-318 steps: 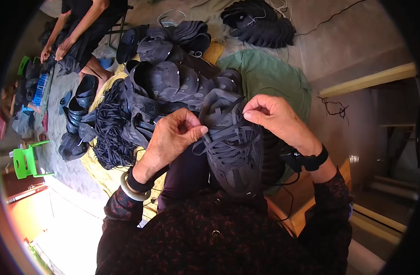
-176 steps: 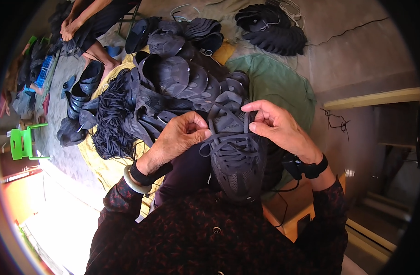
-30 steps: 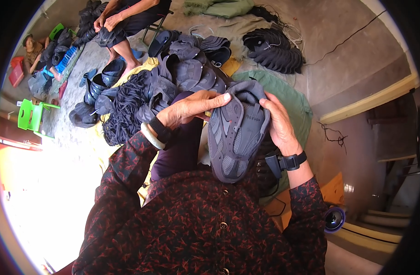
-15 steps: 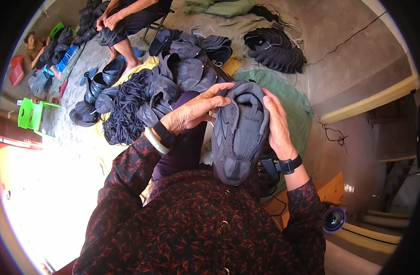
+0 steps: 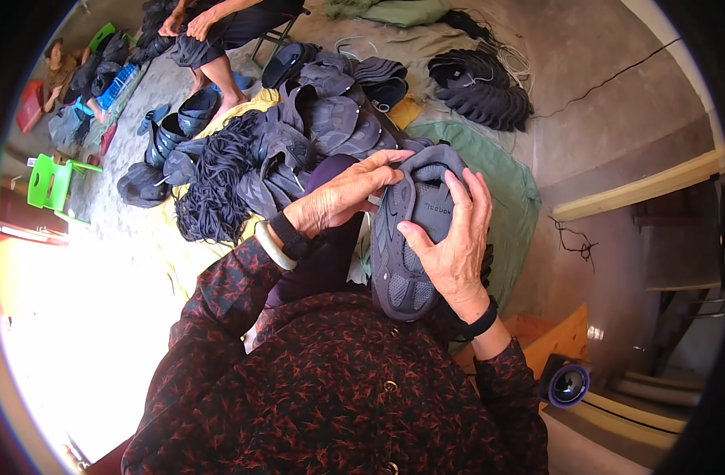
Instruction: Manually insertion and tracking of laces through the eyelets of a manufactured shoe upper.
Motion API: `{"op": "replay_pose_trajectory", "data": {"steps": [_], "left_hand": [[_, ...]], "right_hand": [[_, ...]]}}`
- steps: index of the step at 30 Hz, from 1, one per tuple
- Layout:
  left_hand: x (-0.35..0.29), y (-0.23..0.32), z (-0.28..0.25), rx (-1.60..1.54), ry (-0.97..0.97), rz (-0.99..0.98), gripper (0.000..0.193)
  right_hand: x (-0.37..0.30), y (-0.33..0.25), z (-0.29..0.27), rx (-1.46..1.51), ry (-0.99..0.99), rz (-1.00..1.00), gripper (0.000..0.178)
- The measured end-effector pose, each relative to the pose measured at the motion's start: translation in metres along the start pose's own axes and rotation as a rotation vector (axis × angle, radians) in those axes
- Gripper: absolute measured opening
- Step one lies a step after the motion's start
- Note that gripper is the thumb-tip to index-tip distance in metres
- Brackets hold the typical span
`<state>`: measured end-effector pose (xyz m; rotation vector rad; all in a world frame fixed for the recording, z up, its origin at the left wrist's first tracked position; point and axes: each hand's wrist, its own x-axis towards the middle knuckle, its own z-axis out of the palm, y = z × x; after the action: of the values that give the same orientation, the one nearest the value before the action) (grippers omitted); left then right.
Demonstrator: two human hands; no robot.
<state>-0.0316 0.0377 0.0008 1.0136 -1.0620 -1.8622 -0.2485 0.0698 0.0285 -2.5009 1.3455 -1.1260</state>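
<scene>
A dark grey shoe upper with mesh panels and a padded collar rests toe-down against the front of my patterned shirt. My left hand pinches its collar rim from the left, thumb hidden from sight. Bent over the opening from the right, my right hand has its thumb at the tongue and its fingers at the collar's right side. Both hands are closed on the shoe upper. Left of my left wrist lies a heap of black laces.
More dark shoe uppers are piled ahead, and stacked black uppers lie farther right. A green sheet spreads along the right. A seated person works at the back left; a green chair stands far left.
My right hand has come from the shoe upper's right side over its opening, thumb now at the tongue. My left hand stays at the collar.
</scene>
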Motion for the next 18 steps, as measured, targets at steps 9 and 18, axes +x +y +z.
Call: {"op": "replay_pose_trajectory", "data": {"steps": [9, 18], "left_hand": [[0.016, 0.018, -0.003, 0.108, 0.040, -0.140, 0.072], [0.035, -0.004, -0.012, 0.057, 0.070, -0.136, 0.085]], "right_hand": [[0.006, 0.012, 0.005, 0.058, -0.042, -0.032, 0.083], [0.009, 0.039, 0.019, 0.148, -0.053, -0.049, 0.079]]}}
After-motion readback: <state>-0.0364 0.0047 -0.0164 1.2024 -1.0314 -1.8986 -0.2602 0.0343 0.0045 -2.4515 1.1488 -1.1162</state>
